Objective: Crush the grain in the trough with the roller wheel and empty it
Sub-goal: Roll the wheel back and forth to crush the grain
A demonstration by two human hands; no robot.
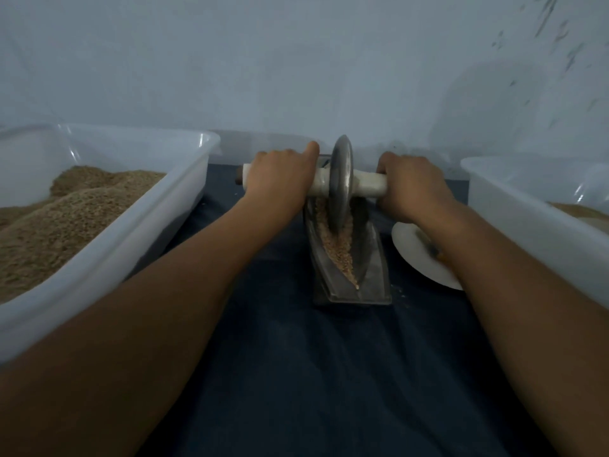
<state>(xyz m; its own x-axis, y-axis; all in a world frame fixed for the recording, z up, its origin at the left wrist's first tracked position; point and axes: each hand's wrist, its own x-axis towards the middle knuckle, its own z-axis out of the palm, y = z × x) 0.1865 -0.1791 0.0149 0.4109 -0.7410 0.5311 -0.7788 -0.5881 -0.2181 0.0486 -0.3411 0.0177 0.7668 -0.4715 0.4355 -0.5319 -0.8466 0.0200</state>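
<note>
Left hand (280, 174) and right hand (412, 186) each wrap a grip round the handle (370, 184); between them the roller wheel (341, 183) stands in the trough (369, 258) of grain (339, 249).

A single wide-angle view looks forward and down from the person's head, so both forearms run in from the bottom corners toward the centre. It sits close above the dark-covered worktop (296, 374) and faces a pale wall (296, 61) straight ahead. The hands, left (280, 176) and right (412, 183), meet at mid-frame, near the lens. Edges bow outward and the frame's margins look soft. No second view shares the scene.
</note>
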